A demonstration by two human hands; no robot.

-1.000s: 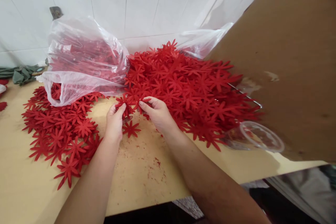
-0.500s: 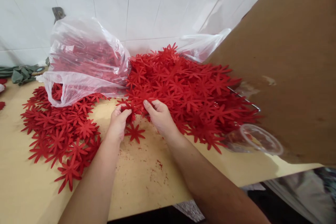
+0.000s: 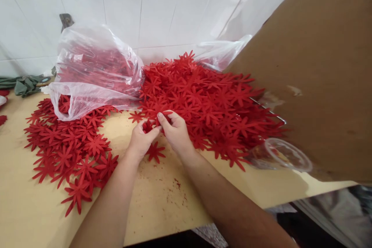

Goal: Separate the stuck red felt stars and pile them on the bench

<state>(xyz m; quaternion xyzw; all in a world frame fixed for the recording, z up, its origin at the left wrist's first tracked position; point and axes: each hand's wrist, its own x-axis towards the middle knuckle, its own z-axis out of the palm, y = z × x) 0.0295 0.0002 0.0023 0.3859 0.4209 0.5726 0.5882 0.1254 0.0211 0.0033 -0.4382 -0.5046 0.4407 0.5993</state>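
Close together at the near edge of a large pile of red felt flowers (image 3: pixel 197 97), my two hands pinch red felt pieces. My left hand (image 3: pixel 143 137) has its thumb pressed toward curled fingers, with red felt between them. Thumb and fingers of my right hand (image 3: pixel 175 127) grip a red flower shape whose petals stick out at the fingertips. How far the pieces overlap is hidden. One loose red flower (image 3: pixel 156 152) lies on the table just below my hands. A second pile of red flowers (image 3: pixel 66 143) spreads out left of my left forearm.
A clear plastic bag (image 3: pixel 99 62) full of red pieces stands by the tiled wall. At right, a large brown board (image 3: pixel 325 77) leans over a clear plastic cup (image 3: pixel 287 155) lying on its side. Green cloth (image 3: pixel 26 85) lies at far left on the pale table (image 3: pixel 162 209).
My left hand has moved right, close to my right hand. The loose flower below them shows slightly further right. The view has shifted a little.
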